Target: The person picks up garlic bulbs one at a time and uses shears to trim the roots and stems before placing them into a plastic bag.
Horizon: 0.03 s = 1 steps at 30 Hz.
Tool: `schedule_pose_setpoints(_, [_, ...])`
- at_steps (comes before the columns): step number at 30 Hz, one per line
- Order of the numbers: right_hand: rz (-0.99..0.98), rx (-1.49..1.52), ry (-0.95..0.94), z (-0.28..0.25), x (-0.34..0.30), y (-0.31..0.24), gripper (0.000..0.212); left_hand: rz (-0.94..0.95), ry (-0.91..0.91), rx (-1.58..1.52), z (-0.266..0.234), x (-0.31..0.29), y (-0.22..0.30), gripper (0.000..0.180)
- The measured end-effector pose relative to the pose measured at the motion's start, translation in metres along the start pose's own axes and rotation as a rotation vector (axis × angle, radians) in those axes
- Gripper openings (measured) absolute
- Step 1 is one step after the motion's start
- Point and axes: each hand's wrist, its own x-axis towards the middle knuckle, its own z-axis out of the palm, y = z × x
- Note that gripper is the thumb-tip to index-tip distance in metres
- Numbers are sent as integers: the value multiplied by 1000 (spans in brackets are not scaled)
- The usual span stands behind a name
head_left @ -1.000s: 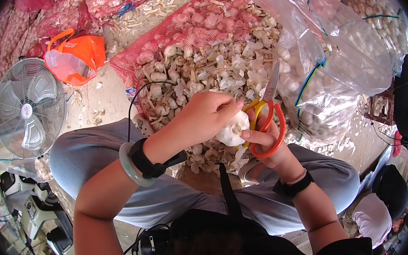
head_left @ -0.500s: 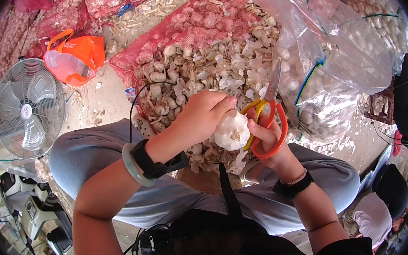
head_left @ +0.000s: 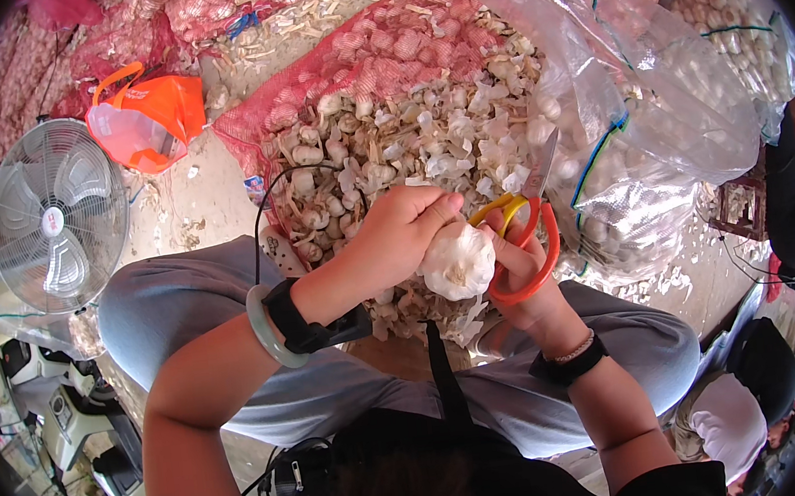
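Between my two hands is a white garlic bulb (head_left: pixel 458 261), its root end facing up toward me. My left hand (head_left: pixel 407 230) wraps round the bulb from the left, thumb pressed along its top. The fingers of my right hand (head_left: pixel 527 278) are in the handles of a pair of scissors (head_left: pixel 548 237), one loop orange-red and the other yellow, and that hand lies against the bulb's right side. The blades point up and away to the right. Beneath both hands spreads a heap of garlic bulbs and papery skins (head_left: pixel 443 132).
A red mesh sack (head_left: pixel 395 40) lies under the heap's far side. At the right stands a clear plastic bag (head_left: pixel 634 194) of white bulbs. A standing fan (head_left: pixel 55 216) and an orange bag (head_left: pixel 151 119) are at the left. Another person (head_left: pixel 725 417) sits at the lower right.
The garlic bulb has turned in my left hand and shifted slightly right and down. The scissors have tilted a little, their blades lower and further right.
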Motion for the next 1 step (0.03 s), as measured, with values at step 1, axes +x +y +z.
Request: schedule_pose_setpoints(1, [-19,-30,-2,-1,1,0,24,-1,1,2,0,0,0,35])
